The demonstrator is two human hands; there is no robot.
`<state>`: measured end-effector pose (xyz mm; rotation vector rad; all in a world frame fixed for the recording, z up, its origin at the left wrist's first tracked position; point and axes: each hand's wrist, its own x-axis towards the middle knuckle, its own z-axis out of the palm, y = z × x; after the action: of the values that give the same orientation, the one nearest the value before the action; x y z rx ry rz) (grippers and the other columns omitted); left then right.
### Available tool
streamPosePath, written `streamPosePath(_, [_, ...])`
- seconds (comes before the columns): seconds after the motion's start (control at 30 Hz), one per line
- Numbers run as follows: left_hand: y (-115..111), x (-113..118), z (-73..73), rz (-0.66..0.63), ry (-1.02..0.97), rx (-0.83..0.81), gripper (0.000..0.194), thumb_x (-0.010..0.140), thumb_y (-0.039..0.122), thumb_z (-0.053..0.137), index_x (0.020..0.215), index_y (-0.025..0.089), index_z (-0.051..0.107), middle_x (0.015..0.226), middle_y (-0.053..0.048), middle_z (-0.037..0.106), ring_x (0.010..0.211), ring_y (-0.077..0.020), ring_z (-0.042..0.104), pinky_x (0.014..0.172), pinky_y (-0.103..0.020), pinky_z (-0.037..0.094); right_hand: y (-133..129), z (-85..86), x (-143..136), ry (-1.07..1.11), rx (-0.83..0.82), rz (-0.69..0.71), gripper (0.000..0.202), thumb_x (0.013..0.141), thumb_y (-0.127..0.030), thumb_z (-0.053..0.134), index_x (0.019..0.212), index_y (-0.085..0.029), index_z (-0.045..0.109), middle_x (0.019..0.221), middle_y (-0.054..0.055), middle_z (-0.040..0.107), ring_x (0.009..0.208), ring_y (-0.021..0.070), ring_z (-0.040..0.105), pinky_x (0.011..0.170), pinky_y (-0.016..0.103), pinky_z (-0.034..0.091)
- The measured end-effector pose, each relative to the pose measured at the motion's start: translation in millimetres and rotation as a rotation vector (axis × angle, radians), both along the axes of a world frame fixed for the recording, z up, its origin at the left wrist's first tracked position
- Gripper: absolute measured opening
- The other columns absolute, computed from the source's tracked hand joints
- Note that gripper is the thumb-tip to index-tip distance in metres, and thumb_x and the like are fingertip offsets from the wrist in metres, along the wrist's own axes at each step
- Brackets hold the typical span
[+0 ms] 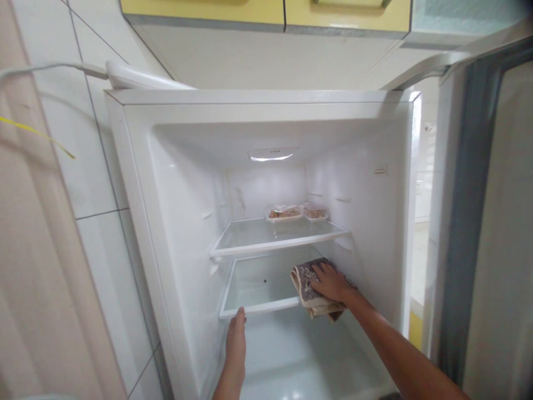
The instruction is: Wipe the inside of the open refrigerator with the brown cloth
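Note:
The lower glass shelf (266, 307) has a white rim and sits inside an open refrigerator. At the left part of its front rim is my left hand (236, 339), closed against the edge; most of its fingers are hidden. On the right side of that shelf lies a folded towel (306, 283), brown patterned with a beige underside, hanging over the front rim. My right hand (331, 282) presses on the towel from above, fingers curved over it. A small dark speck (265, 281) shows on the shelf to the left of the towel.
Above is an upper glass shelf (250, 236) with two wrapped food trays (285, 213) at its back. The refrigerator door (462, 222) stands open at right. A tiled wall (100, 266) and a curtain (45, 266) are at left, yellow cabinets (208, 12) overhead.

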<state>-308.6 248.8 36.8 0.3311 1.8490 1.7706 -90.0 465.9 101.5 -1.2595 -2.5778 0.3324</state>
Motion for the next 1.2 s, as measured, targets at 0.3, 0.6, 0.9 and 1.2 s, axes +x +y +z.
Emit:
streamPosePath(0.3, [12.7, 1.4, -11.9, -0.003, -0.059, 0.035, 0.06, 0.088, 0.069, 0.037, 0.126, 0.025, 0.053, 0.144, -0.014, 0.06, 0.143, -0.0318, 0.047, 0.116, -0.054, 0.037, -21.8, 7.9, -74.9, 0.07, -0.03, 0.01, 0.074, 0.089, -0.052, 0.049, 0.153, -0.016, 0.042, 0.163, 0.024, 0.033, 0.151, 0.0398, 0.028, 0.119, 0.062, 0.019])
streamPosePath(0.6, [11.5, -3.5, -11.8, 0.046, -0.007, -0.035, 0.062, 0.087, 0.069, 0.039, 0.129, 0.026, 0.055, 0.141, -0.014, 0.062, 0.14, -0.0331, 0.05, 0.113, -0.055, 0.04, -36.2, 25.8, -119.5, 0.258, -0.128, 0.133, 0.066, 0.082, -0.041, 0.062, 0.144, -0.018, 0.053, 0.149, 0.016, 0.055, 0.137, 0.0299, 0.05, 0.111, 0.041, 0.039])
streamPosePath(0.9, [23.8, 8.4, -9.9, 0.082, -0.018, -0.008, 0.065, 0.091, 0.064, 0.029, 0.135, 0.021, 0.051, 0.14, -0.018, 0.063, 0.138, -0.0354, 0.052, 0.114, -0.059, 0.035, -27.0, 25.7, -66.9, 0.234, -0.182, 0.045, 0.022, 0.065, -0.028, 0.073, 0.084, -0.017, 0.078, 0.089, 0.013, 0.078, 0.089, 0.0297, 0.071, 0.077, 0.034, 0.051])
streamPosePath(1.2, [7.2, -4.6, -5.1, -0.004, -0.025, -0.03, 0.06, 0.091, 0.062, 0.039, 0.133, 0.021, 0.054, 0.141, -0.019, 0.062, 0.138, -0.0338, 0.052, 0.113, -0.053, 0.039, -4.3, 36.6, -51.8, 0.429, -0.1, 0.085, 0.048, 0.073, -0.011, 0.056, 0.118, -0.016, 0.072, 0.111, 0.007, 0.076, 0.103, 0.0211, 0.069, 0.089, 0.028, 0.051])
